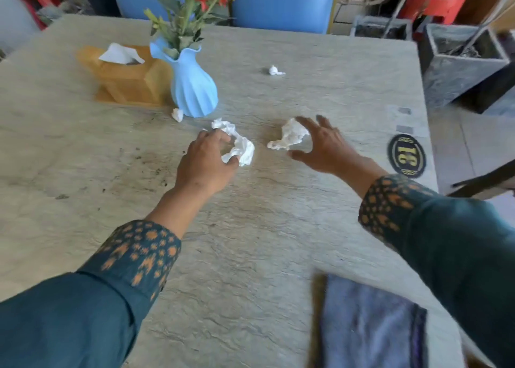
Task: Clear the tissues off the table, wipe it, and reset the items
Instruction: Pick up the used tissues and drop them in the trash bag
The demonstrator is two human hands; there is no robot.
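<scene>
head view: the left hand (204,163) curls its fingers (220,139) round a crumpled tissue (239,145) on the stone table (250,242). the right hand (323,147) has fingers spread, thumb low, closing on a second tissue (291,136) touching its fingertips, not yet gripped. beyond the fingers: a small tissue scrap (177,114) beside the blue vase (193,89), another scrap (276,70) farther off, a wooden tissue box (125,80). near the right sleeve lies a folded cloth (367,326).

table (250,242): matt stone | tissues (291,136): crumpled paper; cloth (367,326): soft
</scene>
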